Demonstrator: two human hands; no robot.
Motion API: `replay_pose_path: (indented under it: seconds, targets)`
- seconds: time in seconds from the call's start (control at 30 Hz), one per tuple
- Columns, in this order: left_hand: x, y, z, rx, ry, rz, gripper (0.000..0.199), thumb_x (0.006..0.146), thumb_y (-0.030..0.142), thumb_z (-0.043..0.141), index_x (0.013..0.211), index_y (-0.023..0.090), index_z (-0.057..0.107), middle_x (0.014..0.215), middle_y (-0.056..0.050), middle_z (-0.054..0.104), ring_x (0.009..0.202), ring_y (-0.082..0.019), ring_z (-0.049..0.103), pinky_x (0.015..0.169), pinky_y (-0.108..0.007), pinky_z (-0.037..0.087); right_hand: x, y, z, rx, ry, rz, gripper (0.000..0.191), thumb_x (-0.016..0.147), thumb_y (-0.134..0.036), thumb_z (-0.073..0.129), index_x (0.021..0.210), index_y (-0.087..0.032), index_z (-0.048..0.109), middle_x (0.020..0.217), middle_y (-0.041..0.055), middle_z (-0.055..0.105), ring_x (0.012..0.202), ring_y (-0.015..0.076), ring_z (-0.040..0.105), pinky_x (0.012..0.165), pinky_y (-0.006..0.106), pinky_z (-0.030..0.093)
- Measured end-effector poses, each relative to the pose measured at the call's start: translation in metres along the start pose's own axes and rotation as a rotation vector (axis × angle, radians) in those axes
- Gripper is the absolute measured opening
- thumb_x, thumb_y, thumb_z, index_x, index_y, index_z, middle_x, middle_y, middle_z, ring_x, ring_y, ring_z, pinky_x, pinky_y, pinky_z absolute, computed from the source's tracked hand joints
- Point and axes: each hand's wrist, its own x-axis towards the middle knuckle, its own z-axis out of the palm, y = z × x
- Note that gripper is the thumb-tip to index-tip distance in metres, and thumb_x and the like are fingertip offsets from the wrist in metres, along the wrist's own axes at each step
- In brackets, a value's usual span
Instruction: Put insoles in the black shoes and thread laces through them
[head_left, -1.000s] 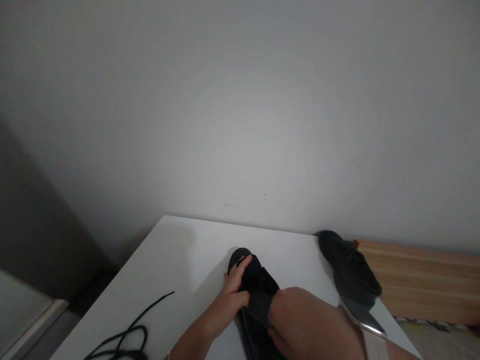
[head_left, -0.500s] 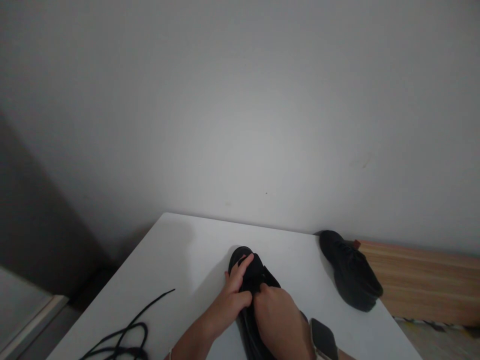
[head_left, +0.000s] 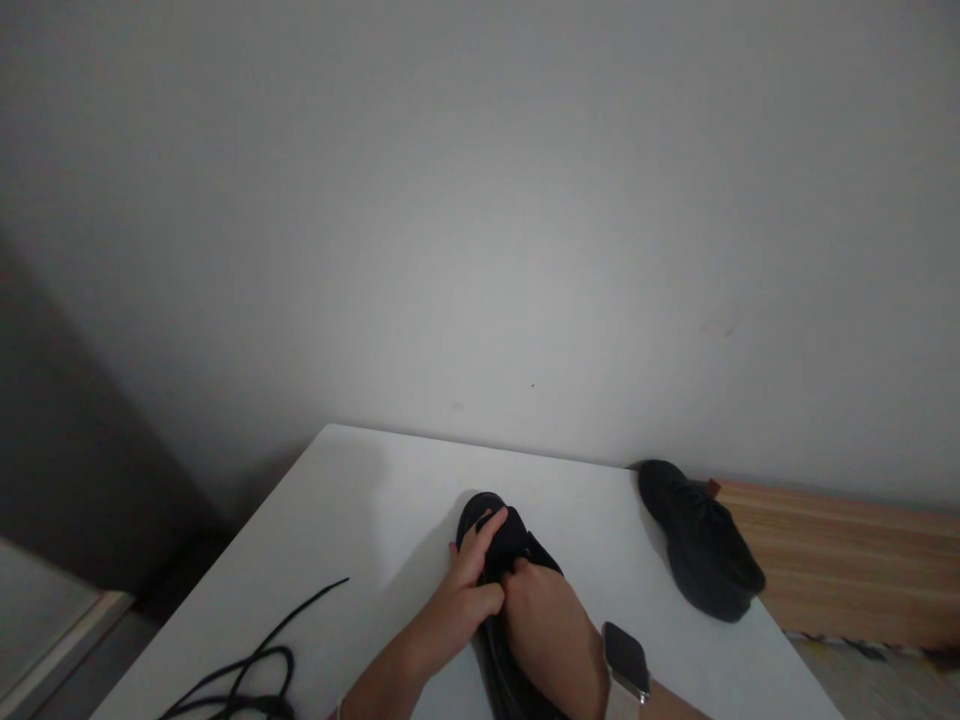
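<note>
A black shoe (head_left: 519, 697) lies on the white table with its toe toward the wall. My left hand (head_left: 466, 592) grips its front part, fingers laid over the upper and thumb bent in toward the other hand. Over the middle of the same shoe, my right hand (head_left: 551, 625) is closed, its fingers curled down at the opening. Those fingertips are hidden, so what they pinch does not show. Left of the hands, a loose black shoelace (head_left: 259, 657) lies in loops, one end stretched toward the shoe.
Another black shoe (head_left: 701, 545), laced, stands at the table's right edge. The white table (head_left: 352, 490) meets a plain wall (head_left: 525, 250) at the back. A wood-grain panel (head_left: 847, 560) is beyond the right edge. My right wrist wears a watch (head_left: 626, 660).
My right wrist and the watch have shifted slightly left and up, and the right hand has turned a little at the shoe opening. My left hand keeps its place.
</note>
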Motion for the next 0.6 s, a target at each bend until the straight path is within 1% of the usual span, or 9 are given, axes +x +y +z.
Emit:
replay_pose_path:
  seconds: [0.1,0.17,0.3,0.4,0.47,0.6]
  targets:
    - [-0.0007,-0.0008,-0.0001,-0.001,0.001,0.009,0.100,0.059,0.014,0.049,0.157,0.019,0.030,0.168,-0.004,0.021,0.156,-0.026,-0.001,0.118,-0.048,-0.024,-0.0025,-0.0033,-0.0005,-0.007,-0.007,0.025,0.037,0.092,0.004,0.044,0.106,-0.006,0.078,0.105,0.0213,0.077,0.098,0.0302,0.076,0.084,0.035,0.057]
    - [-0.0013,-0.0011,-0.0005,-0.013,-0.008,0.005,0.098,0.061,0.014,0.049,0.157,0.022,0.030,0.168,-0.002,0.021,0.156,-0.026,0.001,0.119,-0.048,-0.022,-0.0030,-0.0057,-0.0009,-0.010,-0.008,0.042,0.038,0.092,0.006,0.044,0.106,-0.006,0.077,0.105,0.0218,0.077,0.097,0.0301,0.076,0.081,0.034,0.058]
    - [-0.0016,-0.0044,-0.0019,-0.038,-0.015,0.014,0.097,0.062,0.012,0.050,0.156,0.027,0.032,0.168,0.002,0.023,0.156,-0.026,-0.003,0.120,-0.048,-0.020,-0.0029,-0.0078,-0.0022,-0.002,-0.004,0.048,0.036,0.093,0.005,0.045,0.105,-0.006,0.077,0.104,0.0213,0.078,0.095,0.0293,0.077,0.078,0.032,0.058]
    - [-0.0014,-0.0073,-0.0024,-0.056,-0.019,0.046,0.095,0.063,0.011,0.050,0.155,0.032,0.035,0.167,0.005,0.024,0.156,-0.028,0.000,0.122,-0.049,-0.017,-0.0014,-0.0075,-0.0022,0.010,0.011,0.042,0.035,0.094,0.003,0.045,0.105,-0.006,0.077,0.105,0.0202,0.078,0.095,0.0290,0.077,0.078,0.032,0.058]
    - [-0.0015,-0.0075,-0.0023,-0.058,-0.018,0.048,0.095,0.063,0.010,0.050,0.154,0.032,0.035,0.167,0.005,0.026,0.156,-0.029,0.003,0.122,-0.049,-0.015,0.0005,-0.0073,-0.0010,0.016,0.025,0.045,0.035,0.094,0.003,0.045,0.105,-0.006,0.077,0.104,0.0202,0.078,0.095,0.0286,0.077,0.079,0.032,0.058]
    - [-0.0022,-0.0046,-0.0015,-0.051,-0.005,0.014,0.097,0.060,0.011,0.050,0.154,0.028,0.036,0.167,0.004,0.026,0.156,-0.028,0.003,0.122,-0.049,-0.015,0.0056,-0.0074,0.0035,0.020,0.043,0.054,0.035,0.094,0.003,0.045,0.103,-0.005,0.077,0.102,0.0206,0.078,0.096,0.0291,0.077,0.079,0.033,0.057]
